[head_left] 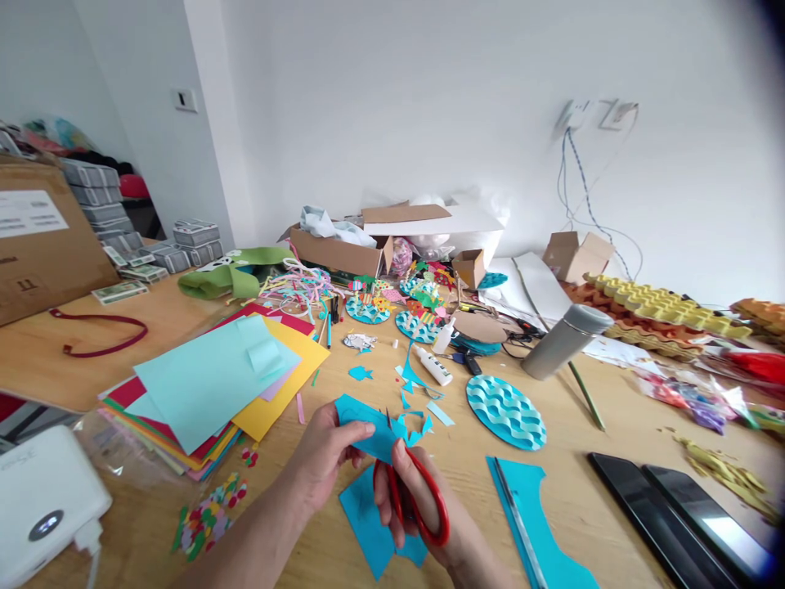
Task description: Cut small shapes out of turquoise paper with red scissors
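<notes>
Clock positions taken from the held paper. Left hand (pixel 322 450) pinches a blue paper piece (pixel 368 429), thumb on top, fingers beneath. Right hand (pixel 414 503) clamped on red-handled scissors (pixel 437 499), fingers in the loops; blades at the paper's right part, tips showing above it. Hands close together, low centre of view, over the worktop (pixel 282 483).

Another blue sheet (pixel 366 515) lies at 6 o'clock, under the hands. Cut blue card (pixel 540 523) with a thin pen-like stick on it at 4. Wavy-patterned oval (pixel 506 413) at 3, dark phones (pixel 643 507) further out between 3 and 4. White glue bottle (pixel 432 365) at 2, grey tumbler (pixel 567 339) beyond. Blue fish cutout (pixel 361 373) at 12. Coloured paper stack (pixel 214 380) at 10, confetti bits (pixel 212 515) at 8, white device (pixel 52 503) with cable at 9.
</notes>
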### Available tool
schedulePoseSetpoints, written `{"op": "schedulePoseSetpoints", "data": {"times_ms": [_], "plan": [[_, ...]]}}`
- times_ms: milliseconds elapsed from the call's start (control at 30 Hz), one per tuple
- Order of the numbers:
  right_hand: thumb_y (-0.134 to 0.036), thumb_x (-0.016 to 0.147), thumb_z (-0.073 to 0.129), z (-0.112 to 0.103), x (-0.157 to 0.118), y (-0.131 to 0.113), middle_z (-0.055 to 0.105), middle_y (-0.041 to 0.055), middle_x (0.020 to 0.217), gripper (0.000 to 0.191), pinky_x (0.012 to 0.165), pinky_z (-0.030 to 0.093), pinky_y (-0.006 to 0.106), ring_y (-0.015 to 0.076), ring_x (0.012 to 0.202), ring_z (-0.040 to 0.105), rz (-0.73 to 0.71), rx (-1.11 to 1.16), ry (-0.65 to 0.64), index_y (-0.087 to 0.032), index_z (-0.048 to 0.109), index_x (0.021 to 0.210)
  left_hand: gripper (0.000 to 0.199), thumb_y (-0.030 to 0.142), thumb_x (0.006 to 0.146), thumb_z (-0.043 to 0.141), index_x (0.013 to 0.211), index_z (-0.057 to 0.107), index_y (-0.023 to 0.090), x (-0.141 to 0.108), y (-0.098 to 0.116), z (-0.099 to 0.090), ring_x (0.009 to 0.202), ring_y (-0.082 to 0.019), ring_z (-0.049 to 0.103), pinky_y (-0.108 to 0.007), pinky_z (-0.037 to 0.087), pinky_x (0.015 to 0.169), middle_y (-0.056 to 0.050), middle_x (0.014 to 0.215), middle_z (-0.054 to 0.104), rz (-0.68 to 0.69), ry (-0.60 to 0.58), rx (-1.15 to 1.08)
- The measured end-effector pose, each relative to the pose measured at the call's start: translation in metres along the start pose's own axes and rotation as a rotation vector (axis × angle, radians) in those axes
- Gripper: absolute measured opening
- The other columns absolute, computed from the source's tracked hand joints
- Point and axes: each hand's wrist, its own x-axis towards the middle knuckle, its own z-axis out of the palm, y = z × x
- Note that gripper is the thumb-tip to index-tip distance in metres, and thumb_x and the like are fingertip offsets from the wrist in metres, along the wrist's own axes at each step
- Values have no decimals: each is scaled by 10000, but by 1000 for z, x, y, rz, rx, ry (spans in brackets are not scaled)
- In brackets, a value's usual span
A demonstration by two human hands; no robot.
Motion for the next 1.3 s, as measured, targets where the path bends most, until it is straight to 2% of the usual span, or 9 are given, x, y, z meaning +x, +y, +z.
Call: {"op": "schedulePoseSetpoints", "data": {"times_ms": [200, 533, 833, 1100, 1300], "plan": [[-844, 684, 434, 1, -1, -2, 517, 13, 377, 755, 287, 176, 158, 54, 244, 429, 31, 12, -2, -118, 552, 518, 220, 283, 576, 775, 659, 637, 133, 1, -2, -1, 535, -101, 488, -217, 337, 481, -2, 580, 600, -40, -31, 22], [-836, 680, 453, 0, -2, -1, 526, 10, 378, 747, 279, 175, 149, 51, 246, 435, 58, 3, -29, -112, 563, 527, 227, 285, 551, 782, 616, 623, 135, 3, -4, -3, 505, -100, 476, -216, 303, 452, 7, 542, 585, -34, 34, 27], [-845, 684, 431, 3, -3, -4, 514, 8, 369, 750, 262, 171, 155, 45, 236, 403, 94, -11, 18, -127, 543, 498, 193, 266, 594, 757, 585, 606, 146, 2, -5, -2, 464, -100, 455, -228, 291, 432, 18, 510, 560, -29, -10, 16], [-837, 687, 436, 0, -2, 1, 518, -2, 387, 741, 275, 177, 140, 41, 246, 418, 89, 11, -14, -122, 545, 526, 221, 277, 596, 768, 566, 596, 142, 1, -5, -1, 464, -108, 482, -224, 297, 413, 12, 502, 557, -37, -32, -2], [-820, 708, 443, -4, -2, 2, 535, 12, 409, 733, 274, 181, 141, 41, 256, 426, 57, -12, -51, -115, 552, 543, 213, 282, 608, 791, 622, 644, 127, 2, -4, -1, 466, -96, 492, -208, 304, 412, -9, 559, 608, -63, -54, -75]]}}
